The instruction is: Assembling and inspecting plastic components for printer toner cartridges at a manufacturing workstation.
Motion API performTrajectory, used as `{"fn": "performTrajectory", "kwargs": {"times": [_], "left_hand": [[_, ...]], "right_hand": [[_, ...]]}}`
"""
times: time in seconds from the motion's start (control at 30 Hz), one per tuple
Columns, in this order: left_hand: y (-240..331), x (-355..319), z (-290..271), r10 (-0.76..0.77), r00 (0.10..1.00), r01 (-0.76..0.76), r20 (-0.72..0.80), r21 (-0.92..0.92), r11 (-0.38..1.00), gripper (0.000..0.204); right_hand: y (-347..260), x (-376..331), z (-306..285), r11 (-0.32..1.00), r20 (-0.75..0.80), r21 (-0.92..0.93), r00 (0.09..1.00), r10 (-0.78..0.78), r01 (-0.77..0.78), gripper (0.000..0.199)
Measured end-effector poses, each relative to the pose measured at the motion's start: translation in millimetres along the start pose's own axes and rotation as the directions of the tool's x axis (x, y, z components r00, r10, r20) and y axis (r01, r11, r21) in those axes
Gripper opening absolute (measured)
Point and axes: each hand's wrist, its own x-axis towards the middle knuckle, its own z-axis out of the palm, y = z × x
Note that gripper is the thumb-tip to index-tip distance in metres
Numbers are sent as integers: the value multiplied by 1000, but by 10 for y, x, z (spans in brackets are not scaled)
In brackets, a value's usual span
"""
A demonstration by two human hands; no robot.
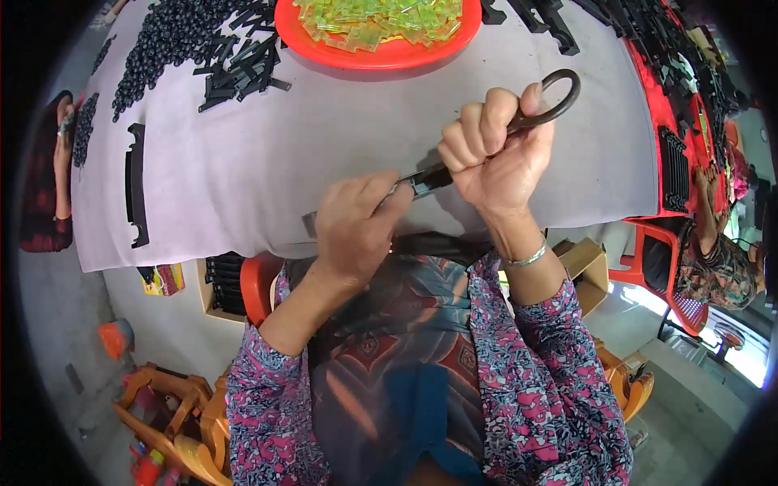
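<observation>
The head view looks down on a person seated at a counter (340, 154) draped in a pale lilac cloth. The right hand (494, 146) is closed in a fist round the handles of large black shears (519, 121), one loop handle sticking out past the thumb. The blades run down and left toward the left hand (356, 223), whose fingers are curled and pinched on a small black plastic piece (421, 185) held just at the blade tips, over the near edge of the counter. As a judgement, trimming of this piece is in hand, with the blades at it but no cut visible as finished; the piece is largely covered by the fingers, so its shape cannot be told.

Well beyond the hands, a red tray (381, 49) carries a heap of yellow-green translucent pieces (381, 16). To the far left of the left hand lie a heap of small black beads or caps (162, 40) and a scatter of black sticks (243, 65), and nearer a long black notched strip (136, 185). Beyond the right hand, more black strips (673, 170) lie on a red stand. Much stock looks untouched. Nothing lies between the hands and the shears; another person's hands (713, 194) work at the far right.
</observation>
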Motion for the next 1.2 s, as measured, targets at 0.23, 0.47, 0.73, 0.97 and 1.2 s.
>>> {"fn": "performTrajectory", "kwargs": {"times": [0.23, 0.47, 0.73, 0.97, 1.2], "left_hand": [[2, 9, 6, 9, 1000, -8, -21, 14, 1000, 25], [-3, 1, 15, 14, 1000, -14, -23, -11, 1000, 25], [-2, -9, 16, 10, 1000, -10, 0, 6, 1000, 27], [-12, -15, 24, 7, 1000, -7, 1, 8, 1000, 31], [-22, -30, 26, 10, 1000, -10, 13, 27, 1000, 32]], "right_hand": [[121, -3, -37, 999, 4, 39, 1000, 4, -4, 55], [160, -19, 4, 996, -101, 90, 995, 7, 2, 66], [101, -32, 8, 996, 35, -84, 999, 27, -24, 67], [189, -53, 2, 1000, -13, 5, 1000, -22, 22, 66], [250, -60, -11, 1000, -35, 0, 999, -2, 2, 65]]}}
